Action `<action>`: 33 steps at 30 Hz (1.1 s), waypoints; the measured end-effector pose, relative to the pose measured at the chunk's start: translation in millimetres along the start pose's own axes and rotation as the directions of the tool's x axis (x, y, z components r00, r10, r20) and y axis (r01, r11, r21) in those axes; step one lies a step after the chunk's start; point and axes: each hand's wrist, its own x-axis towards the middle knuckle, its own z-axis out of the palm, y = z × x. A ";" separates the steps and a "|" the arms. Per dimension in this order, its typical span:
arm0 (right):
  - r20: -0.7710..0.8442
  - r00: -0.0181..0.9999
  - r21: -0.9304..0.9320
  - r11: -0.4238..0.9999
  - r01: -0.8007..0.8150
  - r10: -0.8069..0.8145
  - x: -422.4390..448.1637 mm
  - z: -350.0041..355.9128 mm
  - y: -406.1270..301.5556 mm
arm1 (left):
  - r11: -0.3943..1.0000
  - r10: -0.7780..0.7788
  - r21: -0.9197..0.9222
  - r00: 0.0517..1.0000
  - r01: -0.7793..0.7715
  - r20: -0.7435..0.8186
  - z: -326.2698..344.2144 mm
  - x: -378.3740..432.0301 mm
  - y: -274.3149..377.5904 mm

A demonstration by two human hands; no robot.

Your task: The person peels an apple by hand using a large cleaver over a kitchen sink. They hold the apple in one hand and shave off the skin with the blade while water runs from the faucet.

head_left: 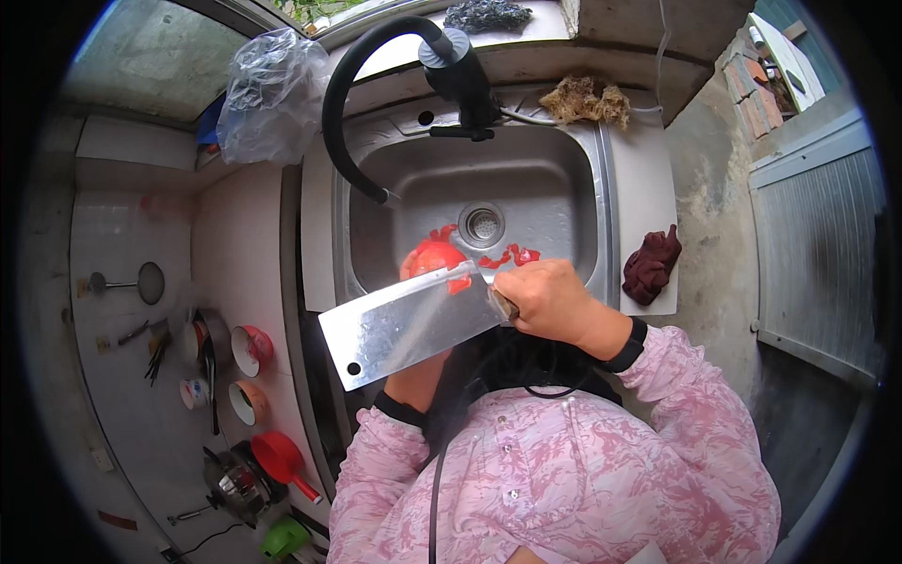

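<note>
My right hand (pixel 546 299) grips the handle of a wide-bladed metal cleaver (pixel 409 324), held over the near edge of the stainless steel sink (pixel 606 211). The blade points to the left, with a scrap of red peel on it. Behind the blade, my left hand (pixel 406 265) holds a red, partly peeled tomato (pixel 437 259); most of that hand is hidden by the cleaver. A strip of peel hangs at the tomato's far side. Pieces of red peel (pixel 511 256) lie in the sink near the drain (pixel 482 224).
A black curved faucet (pixel 335 127) arches over the sink's left side. A crumpled plastic bag (pixel 271 99) sits at the back left. Fibrous scrubber (pixel 585 101) and dark red cloth (pixel 652 266) lie to the right. Bowls (pixel 251 350) and a red ladle (pixel 278 457) stand on the left counter.
</note>
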 end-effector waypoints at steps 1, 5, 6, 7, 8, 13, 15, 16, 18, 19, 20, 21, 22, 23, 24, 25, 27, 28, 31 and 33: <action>0.011 1.000 -0.002 1.000 -0.009 0.009 1.1 1.1 1.3 | 1.000 0.015 0.015 1.000 -0.016 0.021 1.6 -1.1 1.6; 0.060 0.991 0.010 0.993 -0.121 0.120 -8.0 -2.0 13.8 | 1.000 -0.014 -0.025 0.986 0.018 0.167 -7.8 2.9 11.8; 0.081 0.988 0.037 0.990 -0.133 0.130 -7.8 -3.1 12.2 | 0.998 -0.052 -0.026 0.990 0.055 0.134 -10.2 3.9 11.9; 0.102 0.985 0.063 0.987 -0.146 0.139 -7.1 -4.5 10.4 | 0.999 -0.030 -0.038 0.987 0.036 0.157 -11.3 2.5 12.4; 0.111 0.986 0.082 0.988 -0.132 0.123 -3.4 -5.1 6.3 | 0.999 -0.009 -0.051 0.984 0.018 0.180 -12.6 -0.2 12.7; 0.141 0.984 0.108 0.987 -0.121 0.105 5.9 -1.6 6.9 | 0.994 0.015 0.100 0.979 -0.036 0.202 -0.5 2.0 17.8; 0.115 0.984 0.095 0.985 -0.147 0.136 -1.8 -3.1 19.7 | 0.998 -0.055 0.023 0.957 0.050 0.286 -4.0 6.8 21.7; 0.102 0.983 0.088 0.983 -0.159 0.150 -4.3 -4.0 23.9 | 0.998 -0.059 0.005 0.960 0.059 0.274 2.9 0.7 23.2; 0.080 0.984 0.115 0.980 -0.165 0.156 -4.5 -1.9 23.1 | 0.980 -0.178 -0.031 0.942 0.195 0.283 -1.9 1.6 21.0; 0.070 0.984 0.129 0.977 -0.170 0.162 -3.7 -1.3 20.7 | 0.963 -0.239 -0.048 0.927 0.264 0.288 -3.1 1.9 19.8; 0.066 0.985 0.154 0.974 -0.165 0.157 -1.2 -1.6 16.8 | 0.970 -0.205 -0.072 0.938 0.233 0.280 -1.5 2.4 16.6; 0.061 0.987 0.178 0.971 -0.158 0.150 3.5 -2.9 12.0 | 0.975 -0.168 -0.096 0.947 0.201 0.272 6.8 3.8 15.0; 0.056 0.988 0.201 0.968 -0.151 0.143 5.9 -4.3 9.4 | 0.978 -0.132 -0.120 0.956 0.168 0.264 11.5 5.0 13.9; 0.057 0.989 0.175 0.974 -0.143 0.135 4.7 -5.9 9.4 | 0.987 -0.094 -0.098 0.946 0.130 0.310 7.4 7.2 11.2; 0.057 0.991 0.152 0.980 -0.130 0.123 3.3 -7.3 9.6 | 0.994 -0.055 -0.073 0.933 0.086 0.355 0.9 10.2 8.9; 0.057 0.992 0.130 0.984 -0.118 0.111 2.2 -8.5 9.1 | 0.962 -0.151 -0.178 0.948 0.206 0.281 -5.7 8.1 8.6; 0.046 0.998 0.134 0.990 -0.037 0.031 0.9 -13.7 3.4 | 0.924 -0.296 -0.187 0.934 0.332 0.198 3.6 0.3 20.0; 0.042 0.999 0.135 0.991 0.003 -0.008 -0.1 -14.2 1.1 | 0.889 -0.314 -0.282 0.929 0.360 0.198 0.5 1.3 16.0; 0.008 0.997 0.062 0.996 0.071 -0.071 0.6 -11.2 -3.5 | 0.831 -0.348 -0.413 0.927 0.374 0.139 0.6 7.4 8.9; -0.021 0.996 0.018 0.996 0.086 -0.086 0.0 -7.7 -0.3 | 0.879 -0.309 -0.340 0.943 0.333 0.125 10.9 5.0 11.7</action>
